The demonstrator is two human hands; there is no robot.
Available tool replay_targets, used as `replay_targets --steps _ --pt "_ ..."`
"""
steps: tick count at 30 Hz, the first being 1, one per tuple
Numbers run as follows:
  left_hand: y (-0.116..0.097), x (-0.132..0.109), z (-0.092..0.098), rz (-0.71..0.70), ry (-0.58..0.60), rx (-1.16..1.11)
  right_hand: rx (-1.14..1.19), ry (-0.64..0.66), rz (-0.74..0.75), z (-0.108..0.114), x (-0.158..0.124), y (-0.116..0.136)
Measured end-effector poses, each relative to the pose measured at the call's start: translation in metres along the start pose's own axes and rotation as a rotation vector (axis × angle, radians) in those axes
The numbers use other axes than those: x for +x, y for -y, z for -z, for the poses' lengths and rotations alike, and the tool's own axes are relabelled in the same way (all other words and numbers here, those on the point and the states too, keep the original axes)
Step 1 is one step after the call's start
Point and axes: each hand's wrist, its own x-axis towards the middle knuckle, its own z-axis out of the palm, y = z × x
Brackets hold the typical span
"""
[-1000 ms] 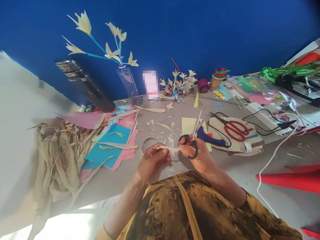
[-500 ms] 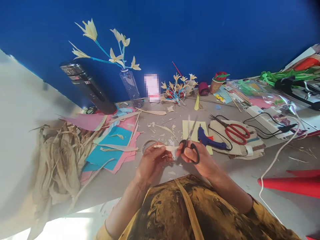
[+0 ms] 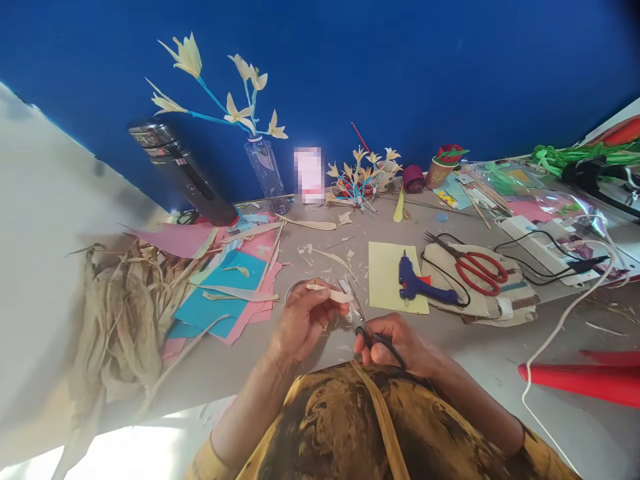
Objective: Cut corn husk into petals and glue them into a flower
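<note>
Between the thumb and fingers of my left hand (image 3: 303, 323) is a pale strip of dried husk-like material (image 3: 334, 294), its free end reaching right. My right hand (image 3: 400, 343) has its fingers in the black handles of small scissors (image 3: 363, 327). The scissor blades point up and away from me, close by the strip's right end; whether they touch it I cannot tell. A roll of tape lies partly hidden behind my left hand. Pale scraps (image 3: 320, 257) are scattered on the table beyond my hands.
To the right, a blue glue gun (image 3: 415, 280) rests across yellow paper (image 3: 383, 270), beside red-handled scissors (image 3: 483, 270) on a folded cloth (image 3: 505, 307). Coloured paper (image 3: 220, 293) and dried husks (image 3: 117, 320) lie left. A bottle (image 3: 265, 173) with pale flowers and a dark flask (image 3: 185, 177) stand behind.
My right hand has come down toward my body with the scissors, whose blades have swung left, near the strip. My left hand keeps the strip in nearly the same place.
</note>
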Motion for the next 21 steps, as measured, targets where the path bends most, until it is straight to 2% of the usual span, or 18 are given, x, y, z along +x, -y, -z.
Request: replay_targets --steps 6,14,21 --pt "0.002 -0.001 -0.001 0.014 -0.052 -0.024 0.088 -0.014 0.050 -0.002 0.001 -0.007" --pt "-0.001 -0.002 -0.001 0.034 -0.081 0.005 0.032 0.044 0.028 -0.001 0.000 -0.007" --pt "-0.006 -0.001 0.001 0.014 -0.022 0.055 0.092 -0.004 0.071 0.011 -0.002 -0.013"
